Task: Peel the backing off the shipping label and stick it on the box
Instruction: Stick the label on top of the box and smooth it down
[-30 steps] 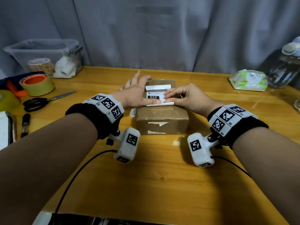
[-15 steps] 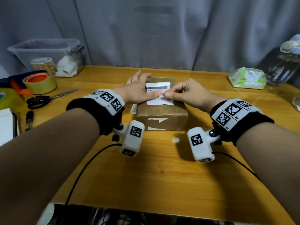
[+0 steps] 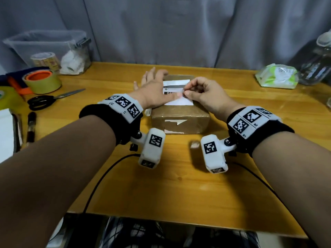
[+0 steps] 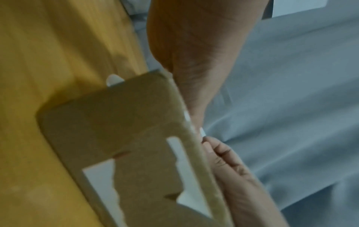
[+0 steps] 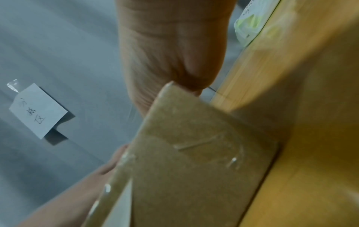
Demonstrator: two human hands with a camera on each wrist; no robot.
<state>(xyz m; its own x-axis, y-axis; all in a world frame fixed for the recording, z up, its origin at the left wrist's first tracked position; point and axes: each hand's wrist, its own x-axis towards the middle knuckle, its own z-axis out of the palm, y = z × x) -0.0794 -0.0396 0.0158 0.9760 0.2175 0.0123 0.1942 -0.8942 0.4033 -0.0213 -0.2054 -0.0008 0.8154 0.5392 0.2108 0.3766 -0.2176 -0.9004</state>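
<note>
A brown cardboard box (image 3: pixel 180 119) sits mid-table with the white shipping label (image 3: pixel 179 102) lying on its top. My left hand (image 3: pixel 155 90) lies flat over the box's left side, fingers straight, thumb pressing the label down. Curled over the box from the right, my right hand (image 3: pixel 187 93) pinches the label near its middle, close to the left thumb tip. The left wrist view shows the box side (image 4: pixel 116 138) with torn white patches, my left palm (image 4: pixel 194 61) and the right fingertips (image 4: pixel 223 153). In the right wrist view, the box (image 5: pixel 194 153) fills the frame under my palm.
At the left stand tape rolls (image 3: pixel 42 81), black scissors (image 3: pixel 48 100), a marker (image 3: pixel 31 126) and a clear bin (image 3: pixel 48 49). A wipes pack (image 3: pixel 276 76) and a bottle (image 3: pixel 318 65) stand far right. Black cables (image 3: pixel 107 169) trail over the near table. A grey curtain hangs behind.
My right hand has moved from the label's near edge toward its middle and curled into a pinch. The left thumb slid the same way along the label.
</note>
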